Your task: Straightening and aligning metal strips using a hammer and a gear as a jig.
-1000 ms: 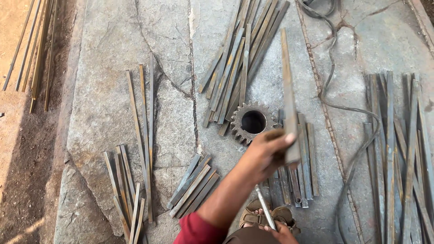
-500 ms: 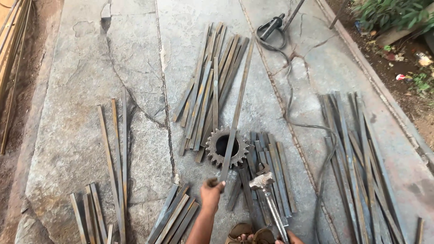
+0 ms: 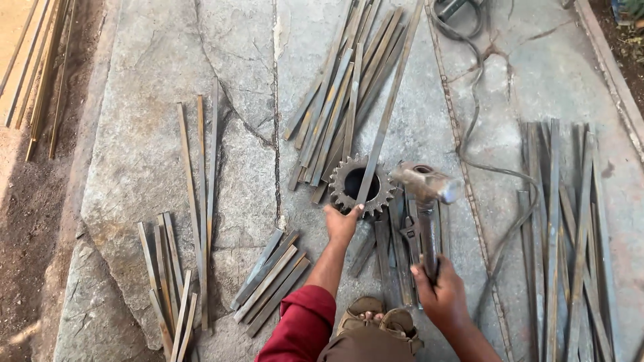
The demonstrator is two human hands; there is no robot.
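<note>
Steel strip [image 3: 381,127] lies across one toothed gear [image 3: 362,184]; left hand [image 3: 342,222] pinches its near end, right hand [image 3: 439,295] grips one hammer [image 3: 426,191] raised.

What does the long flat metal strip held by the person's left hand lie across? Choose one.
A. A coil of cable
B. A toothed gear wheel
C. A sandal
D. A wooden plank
B: the left hand grips the near end of the long metal strip, which runs over the toothed gear wheel on the stone slab, while the right hand holds a hammer raised beside it.
</note>
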